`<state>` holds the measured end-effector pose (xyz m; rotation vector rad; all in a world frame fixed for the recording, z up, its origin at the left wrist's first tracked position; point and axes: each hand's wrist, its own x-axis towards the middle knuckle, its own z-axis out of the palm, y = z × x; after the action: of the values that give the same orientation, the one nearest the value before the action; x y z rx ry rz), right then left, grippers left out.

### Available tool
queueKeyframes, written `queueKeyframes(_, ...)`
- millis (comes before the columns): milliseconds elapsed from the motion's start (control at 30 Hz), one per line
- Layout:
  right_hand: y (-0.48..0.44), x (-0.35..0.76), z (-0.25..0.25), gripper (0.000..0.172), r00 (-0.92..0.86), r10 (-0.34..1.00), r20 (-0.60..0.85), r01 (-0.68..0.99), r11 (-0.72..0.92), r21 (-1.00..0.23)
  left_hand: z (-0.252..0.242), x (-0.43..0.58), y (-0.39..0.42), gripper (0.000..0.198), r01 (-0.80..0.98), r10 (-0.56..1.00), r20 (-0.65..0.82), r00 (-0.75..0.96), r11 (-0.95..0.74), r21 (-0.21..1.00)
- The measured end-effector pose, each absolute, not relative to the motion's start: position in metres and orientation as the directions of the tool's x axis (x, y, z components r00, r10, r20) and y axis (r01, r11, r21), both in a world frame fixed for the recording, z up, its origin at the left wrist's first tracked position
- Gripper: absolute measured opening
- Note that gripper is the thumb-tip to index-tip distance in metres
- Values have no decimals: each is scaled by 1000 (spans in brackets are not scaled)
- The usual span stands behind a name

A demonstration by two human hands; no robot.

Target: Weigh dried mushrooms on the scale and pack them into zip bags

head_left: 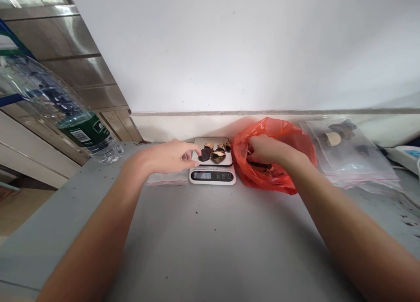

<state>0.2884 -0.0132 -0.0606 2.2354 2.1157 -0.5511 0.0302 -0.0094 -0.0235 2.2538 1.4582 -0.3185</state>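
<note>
A small digital kitchen scale [212, 176] sits on the grey table, its display lit. Several dark and tan dried pieces [215, 153] lie on its platform. My left hand [169, 156] reaches to the platform's left edge, fingers pinched on a dark piece [204, 154]. My right hand [264, 149] is inside the mouth of a red plastic bag [274, 155], fingers curled down among more dried pieces; what they hold is hidden. A small clear zip bag [167, 178] lies flat under my left wrist.
A clear plastic water bottle [62, 111] with a green label lies at the left. Clear zip bags [351, 155] with dried pieces lie at the right, beside a white power strip [405, 157]. A white wall rises behind the table [210, 245]. Crumbs dot the right side.
</note>
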Motion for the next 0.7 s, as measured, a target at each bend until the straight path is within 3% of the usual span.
queueKeyframes(300,-13,293,-49,36,76,971,-228,977,-118,-175,-24,32,-9,58,909,805,-425,414,-347,229)
queueKeyframes(400,-14,295,-42,32,71,963,-260,982,-113,-148,-23,28,-7,49,908,792,-445,418,-349,232)
queueKeyframes(500,-21,294,-33,39,60,954,-294,988,-98,-120,-20,21,-5,38,945,798,-509,324,-295,140)
queueKeyframes(600,-30,289,-22,39,39,976,-212,990,-66,-124,-19,12,-4,39,967,793,-561,238,-245,64)
queueKeyframes(700,-35,277,-12,23,-3,997,-77,969,-16,-247,-25,6,0,41,965,785,-564,255,-246,94)
